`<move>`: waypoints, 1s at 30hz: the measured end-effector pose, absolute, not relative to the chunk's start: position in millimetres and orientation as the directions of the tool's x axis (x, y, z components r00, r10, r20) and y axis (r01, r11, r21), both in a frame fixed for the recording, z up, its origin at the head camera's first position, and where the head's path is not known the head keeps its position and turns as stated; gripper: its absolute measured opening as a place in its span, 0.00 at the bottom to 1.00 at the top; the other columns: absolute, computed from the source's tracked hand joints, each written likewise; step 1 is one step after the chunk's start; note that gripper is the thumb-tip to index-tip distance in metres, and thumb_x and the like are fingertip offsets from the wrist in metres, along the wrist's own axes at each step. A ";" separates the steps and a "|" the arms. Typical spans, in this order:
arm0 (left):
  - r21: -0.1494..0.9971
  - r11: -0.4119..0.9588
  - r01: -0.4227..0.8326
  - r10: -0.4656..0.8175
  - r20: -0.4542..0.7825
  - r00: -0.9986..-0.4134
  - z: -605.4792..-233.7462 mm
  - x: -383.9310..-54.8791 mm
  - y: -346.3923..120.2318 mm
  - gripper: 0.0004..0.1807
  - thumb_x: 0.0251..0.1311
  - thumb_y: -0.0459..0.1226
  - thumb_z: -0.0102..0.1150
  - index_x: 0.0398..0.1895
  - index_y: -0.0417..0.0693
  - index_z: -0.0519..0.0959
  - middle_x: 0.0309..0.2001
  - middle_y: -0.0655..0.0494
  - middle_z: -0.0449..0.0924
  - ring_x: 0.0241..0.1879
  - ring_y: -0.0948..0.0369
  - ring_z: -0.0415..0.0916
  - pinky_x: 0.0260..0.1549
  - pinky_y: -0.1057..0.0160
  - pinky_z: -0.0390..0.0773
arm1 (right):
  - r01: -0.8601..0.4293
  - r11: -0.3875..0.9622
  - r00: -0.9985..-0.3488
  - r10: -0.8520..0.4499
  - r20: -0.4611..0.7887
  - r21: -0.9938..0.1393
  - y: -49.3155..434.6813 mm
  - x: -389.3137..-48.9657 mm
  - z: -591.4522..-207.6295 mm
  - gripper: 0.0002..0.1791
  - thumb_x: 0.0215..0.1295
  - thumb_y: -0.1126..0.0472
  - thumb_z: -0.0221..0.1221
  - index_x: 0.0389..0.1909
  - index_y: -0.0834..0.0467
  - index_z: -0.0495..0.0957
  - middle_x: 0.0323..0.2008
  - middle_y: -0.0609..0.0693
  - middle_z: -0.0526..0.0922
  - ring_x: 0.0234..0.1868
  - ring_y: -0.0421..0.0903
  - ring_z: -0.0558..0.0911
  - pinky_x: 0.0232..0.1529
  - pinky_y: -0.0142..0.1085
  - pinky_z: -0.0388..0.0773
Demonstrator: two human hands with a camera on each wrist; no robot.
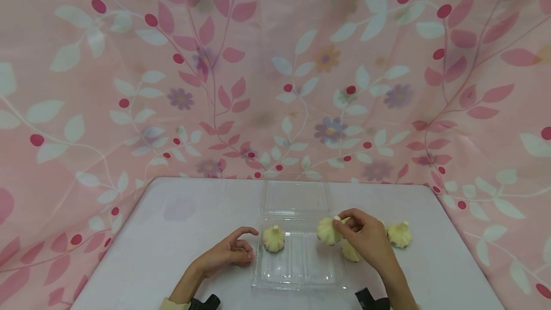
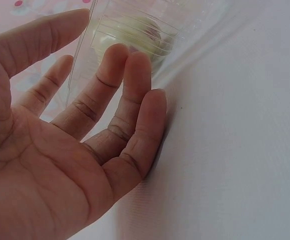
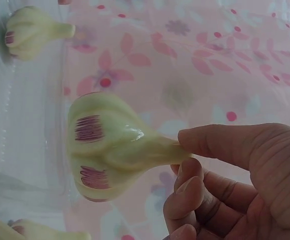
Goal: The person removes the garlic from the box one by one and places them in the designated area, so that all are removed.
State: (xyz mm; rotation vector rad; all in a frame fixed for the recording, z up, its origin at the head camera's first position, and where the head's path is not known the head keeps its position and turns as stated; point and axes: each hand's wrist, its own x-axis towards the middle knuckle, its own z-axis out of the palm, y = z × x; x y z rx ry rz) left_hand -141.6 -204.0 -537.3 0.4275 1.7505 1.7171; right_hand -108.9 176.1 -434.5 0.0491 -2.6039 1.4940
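My right hand (image 1: 366,238) pinches a garlic bulb (image 3: 110,150) by its stem between thumb and fingertips. The bulb is pale with purple streaks and hangs over the right side of a clear plastic clamshell box (image 1: 297,264). Inside the box, at its left, another garlic bulb (image 1: 273,240) sits stem up. My left hand (image 1: 228,252) holds nothing; its fingers are loosely bent right beside the box's left wall. Through that clear wall, the left wrist view shows the bulb blurred behind the fingers.
The box's lid (image 1: 297,197) lies folded back toward the far edge of the white table (image 1: 193,219). More garlic bulbs are to the right: one (image 1: 350,251) partly under my right hand, another (image 1: 399,235) farther right. A floral pink cloth (image 1: 267,61) hangs behind the table.
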 end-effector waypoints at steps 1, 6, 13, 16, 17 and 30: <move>0.975 0.094 -0.201 0.635 -0.214 -0.742 -537.6 -141.7 -203.9 0.33 0.64 0.33 0.61 0.70 0.46 0.60 0.40 0.50 0.80 0.40 0.58 0.78 0.43 0.59 0.77 | -0.100 0.507 -0.989 0.043 0.141 -0.856 177.5 -108.4 -433.7 0.10 0.59 0.54 0.70 0.36 0.54 0.83 0.22 0.47 0.78 0.25 0.43 0.77 0.22 0.33 0.73; 0.976 0.095 -0.198 0.633 -0.213 -0.744 -538.0 -141.8 -203.6 0.33 0.63 0.33 0.62 0.69 0.47 0.61 0.40 0.50 0.80 0.39 0.58 0.78 0.43 0.58 0.77 | -0.113 0.521 -0.985 0.056 0.166 -0.846 184.8 -106.5 -430.4 0.11 0.59 0.53 0.70 0.37 0.55 0.84 0.23 0.47 0.79 0.26 0.42 0.78 0.27 0.33 0.75; 0.979 0.085 -0.188 0.639 -0.198 -0.743 -536.8 -140.7 -203.7 0.33 0.64 0.33 0.61 0.70 0.44 0.59 0.40 0.51 0.80 0.40 0.59 0.78 0.43 0.59 0.77 | -0.111 0.563 -0.979 0.078 0.187 -0.819 196.1 -106.2 -426.9 0.12 0.59 0.52 0.70 0.38 0.55 0.84 0.24 0.46 0.80 0.27 0.42 0.79 0.27 0.33 0.75; 0.979 0.081 -0.187 0.640 -0.195 -0.743 -535.7 -140.2 -203.5 0.33 0.64 0.33 0.61 0.70 0.43 0.59 0.40 0.51 0.80 0.40 0.59 0.78 0.44 0.59 0.77 | -0.098 0.578 -0.979 0.088 0.181 -0.810 201.1 -106.7 -426.3 0.13 0.60 0.51 0.70 0.38 0.56 0.84 0.24 0.46 0.81 0.27 0.42 0.79 0.26 0.33 0.74; 0.979 0.080 -0.185 0.639 -0.193 -0.744 -535.4 -139.9 -203.4 0.33 0.64 0.33 0.61 0.70 0.43 0.59 0.40 0.51 0.80 0.41 0.59 0.79 0.44 0.59 0.78 | -0.092 0.583 -0.980 0.092 0.178 -0.807 202.7 -106.8 -426.2 0.13 0.60 0.51 0.70 0.38 0.56 0.83 0.24 0.47 0.80 0.27 0.42 0.78 0.26 0.33 0.74; 0.978 0.078 -0.191 0.632 -0.197 -0.750 -534.0 -139.2 -202.3 0.33 0.64 0.32 0.61 0.70 0.43 0.59 0.41 0.49 0.80 0.41 0.58 0.78 0.44 0.59 0.78 | -0.060 0.633 -0.977 0.122 0.175 -0.772 216.3 -105.4 -424.8 0.16 0.60 0.48 0.69 0.39 0.56 0.84 0.25 0.46 0.81 0.27 0.41 0.78 0.24 0.33 0.73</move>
